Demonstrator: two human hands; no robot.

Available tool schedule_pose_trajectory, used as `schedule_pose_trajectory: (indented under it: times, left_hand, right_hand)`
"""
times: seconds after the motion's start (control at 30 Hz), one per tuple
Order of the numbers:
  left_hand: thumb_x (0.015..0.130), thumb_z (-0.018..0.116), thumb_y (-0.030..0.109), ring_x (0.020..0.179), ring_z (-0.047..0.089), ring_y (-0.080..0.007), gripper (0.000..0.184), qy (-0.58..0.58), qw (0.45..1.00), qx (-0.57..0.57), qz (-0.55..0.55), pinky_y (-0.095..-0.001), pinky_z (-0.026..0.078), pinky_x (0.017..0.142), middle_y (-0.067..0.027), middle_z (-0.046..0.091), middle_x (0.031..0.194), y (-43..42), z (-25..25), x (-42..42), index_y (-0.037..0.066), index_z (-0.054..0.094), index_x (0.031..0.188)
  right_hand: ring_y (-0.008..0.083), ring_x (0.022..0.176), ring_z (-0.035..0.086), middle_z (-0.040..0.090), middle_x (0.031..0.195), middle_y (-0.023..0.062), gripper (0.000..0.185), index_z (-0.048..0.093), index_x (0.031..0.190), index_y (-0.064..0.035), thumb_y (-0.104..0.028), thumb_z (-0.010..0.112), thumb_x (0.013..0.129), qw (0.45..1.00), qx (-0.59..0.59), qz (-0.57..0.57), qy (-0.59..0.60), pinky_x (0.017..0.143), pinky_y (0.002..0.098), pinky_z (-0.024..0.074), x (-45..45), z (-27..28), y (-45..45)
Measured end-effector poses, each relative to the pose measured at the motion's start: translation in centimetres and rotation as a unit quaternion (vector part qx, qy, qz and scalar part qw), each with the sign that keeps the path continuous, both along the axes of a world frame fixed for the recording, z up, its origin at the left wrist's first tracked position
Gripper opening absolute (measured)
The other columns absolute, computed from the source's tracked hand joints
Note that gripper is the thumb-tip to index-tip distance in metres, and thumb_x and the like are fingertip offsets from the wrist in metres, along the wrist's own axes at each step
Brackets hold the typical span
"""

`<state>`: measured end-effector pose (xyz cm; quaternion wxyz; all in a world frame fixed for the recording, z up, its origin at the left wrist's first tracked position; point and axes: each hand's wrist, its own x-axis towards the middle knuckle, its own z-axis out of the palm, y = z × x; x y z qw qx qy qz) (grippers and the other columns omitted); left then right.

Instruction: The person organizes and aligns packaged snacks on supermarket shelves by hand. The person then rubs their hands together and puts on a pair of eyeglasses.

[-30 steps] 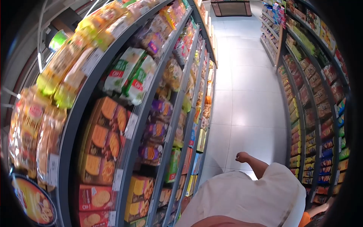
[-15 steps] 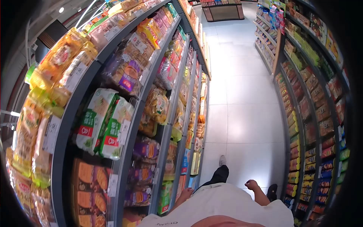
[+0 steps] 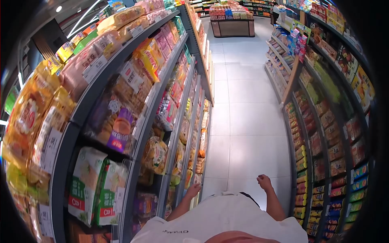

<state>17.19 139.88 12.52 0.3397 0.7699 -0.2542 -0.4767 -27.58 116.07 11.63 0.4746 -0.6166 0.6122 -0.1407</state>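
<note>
Snack shelf (image 3: 65, 148): from here, left hand (image 3: 193, 189) hangs just beside it, right hand (image 3: 264, 182) well apart; both loosely half-curled, nothing visible inside. Hold left knuckles clear of its rails.

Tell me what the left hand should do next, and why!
Perhaps draw the left hand inward a little: it looks close beside the left shelf, touching or not I can't tell, and floor shows between it and the right hand.

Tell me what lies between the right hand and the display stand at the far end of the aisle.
In the head view, only pale tiled floor shows between the right hand and the display stand.
</note>
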Motion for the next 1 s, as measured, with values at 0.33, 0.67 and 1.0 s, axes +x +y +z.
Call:
schedule_pose_trajectory:
  times: [0.33, 0.67, 1.0]
  left_hand:
    - [0.086, 0.067, 0.037, 0.101, 0.066, -0.0245, 0.053, -0.021, 0.996, 0.082, 0.015, -0.0349, 0.051, 0.087, -0.0168, 0.07, 0.109, -3.0, 0.6, 0.1, 0.0, 0.063, 0.123]
    - [0.086, 0.068, 0.038, 0.074, 0.065, -0.0181, 0.055, -0.108, 0.984, 0.133, 0.054, -0.0332, 0.052, 0.064, -0.0116, 0.07, 0.092, -11.1, -2.3, -3.0, 0.0, 0.061, 0.125]
    - [0.089, 0.069, 0.033, 0.111, 0.062, -0.0237, 0.056, -0.085, 0.986, 0.012, 0.144, -0.0339, 0.049, 0.093, -0.0165, 0.064, 0.122, -30.8, 11.1, -5.1, 0.0, 0.056, 0.132]
  right_hand:
    - [0.0206, 0.056, 0.063, 0.064, 0.068, 0.011, 0.022, 0.07, 0.086, -0.0011, -0.022, 0.067, 0.08, 0.975, 0.186, 0.074, 0.1, 0.049, 0.0365, 0.051, -6.3, -7.3, -3.6]
    - [0.0211, 0.06, 0.066, 0.069, 0.078, 0.0141, 0.032, 0.069, 0.104, 0.0034, -0.02, 0.067, 0.082, 0.989, 0.114, 0.085, 0.034, 0.061, 0.0339, 0.0545, -4.9, -6.7, -26.3]
    - [0.0153, 0.058, 0.061, 0.064, 0.078, 0.0049, 0.023, 0.064, 0.103, -0.0021, -0.019, 0.064, 0.088, 0.985, 0.135, 0.11, -0.018, 0.046, 0.0269, 0.0455, 0.6, -7.1, -42.6]
